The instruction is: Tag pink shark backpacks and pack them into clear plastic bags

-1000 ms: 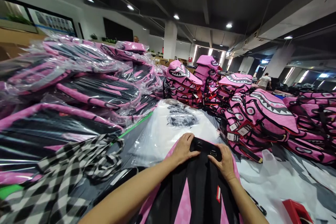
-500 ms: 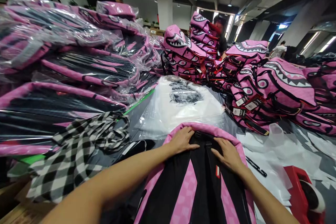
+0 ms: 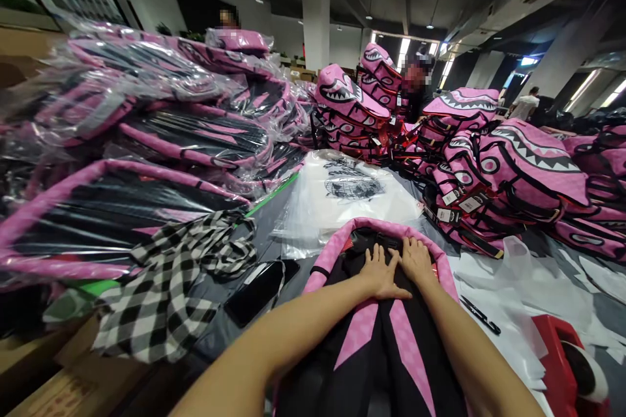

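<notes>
A pink and black backpack (image 3: 337,313) lies in front of me with its black strap side up. My left hand (image 3: 384,273) rests on the black straps near its top, fingers spread. Beside it, my right hand (image 3: 415,259) lies on the upper right part, close to the pink rim, with its fingers stretched out. Both hands press on the fabric without gripping it. Just beyond the backpack is a stack of clear and white printed plastic bags (image 3: 355,189).
Plastic-wrapped backpacks (image 3: 195,133) are piled on the left, near a checked cloth (image 3: 171,287) and a black phone (image 3: 259,290). Unwrapped shark-face backpacks (image 3: 528,163) are stacked on the right. A red tape dispenser (image 3: 557,365) stands by white sheets (image 3: 513,313). A co-worker (image 3: 415,85) is behind the stacks.
My left hand has moved right across the straps, close to my right hand. My right hand has shifted slightly up towards the top rim. The camera view has tilted and turned a little.
</notes>
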Action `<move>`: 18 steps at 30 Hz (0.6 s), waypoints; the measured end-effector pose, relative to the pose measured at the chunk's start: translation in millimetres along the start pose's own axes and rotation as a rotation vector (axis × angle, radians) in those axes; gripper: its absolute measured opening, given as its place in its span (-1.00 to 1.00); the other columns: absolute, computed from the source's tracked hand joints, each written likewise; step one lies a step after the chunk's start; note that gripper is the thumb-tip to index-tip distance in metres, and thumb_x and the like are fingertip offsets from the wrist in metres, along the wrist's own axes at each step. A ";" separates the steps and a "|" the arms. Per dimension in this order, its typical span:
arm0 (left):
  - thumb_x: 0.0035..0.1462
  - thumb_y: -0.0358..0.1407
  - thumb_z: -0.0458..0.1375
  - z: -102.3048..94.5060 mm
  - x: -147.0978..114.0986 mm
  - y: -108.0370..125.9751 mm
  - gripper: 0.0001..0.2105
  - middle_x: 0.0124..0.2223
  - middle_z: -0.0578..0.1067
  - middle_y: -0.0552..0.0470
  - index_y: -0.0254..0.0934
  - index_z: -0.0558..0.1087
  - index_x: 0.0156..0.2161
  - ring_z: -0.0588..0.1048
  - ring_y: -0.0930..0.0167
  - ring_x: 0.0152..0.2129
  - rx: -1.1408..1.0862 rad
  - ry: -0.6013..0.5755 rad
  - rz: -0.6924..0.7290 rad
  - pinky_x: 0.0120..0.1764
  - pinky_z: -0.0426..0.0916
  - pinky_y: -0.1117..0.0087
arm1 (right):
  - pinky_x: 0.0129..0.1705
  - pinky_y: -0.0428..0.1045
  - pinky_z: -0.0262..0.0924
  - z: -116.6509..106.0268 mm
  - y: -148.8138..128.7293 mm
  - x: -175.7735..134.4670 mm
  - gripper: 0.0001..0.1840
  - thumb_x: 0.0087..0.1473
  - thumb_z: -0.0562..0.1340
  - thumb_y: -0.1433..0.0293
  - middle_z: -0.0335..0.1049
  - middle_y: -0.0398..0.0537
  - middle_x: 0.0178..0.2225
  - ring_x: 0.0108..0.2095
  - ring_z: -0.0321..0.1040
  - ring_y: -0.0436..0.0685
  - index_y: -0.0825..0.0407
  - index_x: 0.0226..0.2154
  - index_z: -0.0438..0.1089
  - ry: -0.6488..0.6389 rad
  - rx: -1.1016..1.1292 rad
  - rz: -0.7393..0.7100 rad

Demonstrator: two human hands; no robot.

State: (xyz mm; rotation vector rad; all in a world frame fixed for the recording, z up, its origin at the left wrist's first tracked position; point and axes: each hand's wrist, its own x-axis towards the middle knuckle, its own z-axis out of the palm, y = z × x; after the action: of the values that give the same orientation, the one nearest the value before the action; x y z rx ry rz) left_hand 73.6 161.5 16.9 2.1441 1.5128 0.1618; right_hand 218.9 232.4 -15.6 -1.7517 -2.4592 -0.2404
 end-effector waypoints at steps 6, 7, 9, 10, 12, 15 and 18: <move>0.22 0.10 0.11 17.0 -4.9 -9.2 -0.19 0.48 -0.15 -0.29 -0.10 -0.08 0.44 -0.27 -0.07 0.40 -0.025 0.216 0.017 0.33 -0.26 -0.20 | 0.17 0.08 0.12 -36.7 27.4 2.2 -0.64 0.25 0.10 0.45 0.40 0.13 0.11 0.14 0.29 0.25 0.01 0.06 0.39 0.020 0.028 -0.122; 0.23 0.09 0.11 17.8 -7.4 -10.4 -0.21 0.48 -0.12 -0.27 -0.10 -0.05 0.44 -0.24 -0.05 0.40 -0.035 0.254 0.014 0.34 -0.27 -0.18 | 0.16 0.08 0.12 -43.1 36.3 7.6 -0.62 0.22 0.13 0.46 0.37 0.12 0.13 0.16 0.28 0.25 0.00 0.08 0.38 0.016 0.026 -0.122; 0.24 0.07 0.09 20.0 -11.9 -10.7 -0.27 0.47 -0.05 -0.24 -0.11 0.05 0.42 -0.19 -0.05 0.40 -0.053 0.330 0.000 0.35 -0.28 -0.16 | 0.07 0.06 0.19 -50.4 53.6 23.8 -0.56 0.11 0.25 0.46 0.38 0.10 0.11 0.12 0.32 0.27 -0.01 0.07 0.36 -0.024 0.014 -0.105; 0.24 0.07 0.09 21.4 -13.4 -10.4 -0.30 0.46 -0.02 -0.23 -0.12 0.11 0.40 -0.18 -0.06 0.40 -0.059 0.364 -0.011 0.36 -0.30 -0.16 | -0.02 0.03 0.23 -50.7 60.9 33.8 -0.54 0.03 0.33 0.46 0.43 0.08 0.05 0.05 0.37 0.26 -0.01 0.02 0.39 -0.064 0.009 -0.092; 0.22 0.09 0.09 24.5 -13.4 -9.5 -0.32 0.46 0.03 -0.19 -0.14 0.20 0.37 -0.21 -0.09 0.40 -0.066 0.407 -0.039 0.36 -0.31 -0.18 | -0.22 -0.04 0.23 -45.3 71.7 54.7 -0.56 -0.16 0.46 0.45 0.51 -0.03 -0.15 -0.13 0.46 0.21 -0.01 -0.16 0.44 -0.163 -0.001 -0.068; 0.17 0.12 0.11 27.5 -7.0 -9.1 -0.30 0.45 0.06 -0.13 -0.14 0.26 0.34 -0.25 -0.17 0.39 -0.086 0.407 -0.077 0.35 -0.31 -0.23 | -0.38 -0.10 0.13 -34.5 76.8 78.2 -0.58 -0.32 0.54 0.43 0.51 -0.13 -0.35 -0.30 0.47 0.15 0.00 -0.34 0.44 -0.273 -0.024 -0.036; 0.15 0.13 0.11 27.6 0.4 -8.9 -0.27 0.46 0.03 -0.14 -0.16 0.24 0.35 -0.28 -0.21 0.38 -0.117 0.381 -0.087 0.33 -0.34 -0.28 | -0.36 -0.07 0.15 -37.1 64.7 81.9 -0.56 -0.34 0.55 0.46 0.52 -0.06 -0.31 -0.26 0.47 0.20 0.02 -0.31 0.46 -0.285 -0.061 -0.042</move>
State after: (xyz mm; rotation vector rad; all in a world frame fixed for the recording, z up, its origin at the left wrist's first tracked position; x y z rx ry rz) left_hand 76.6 155.0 -11.1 2.0290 1.7512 0.6437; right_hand 253.3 322.0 39.8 -1.8769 -2.7125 -0.0734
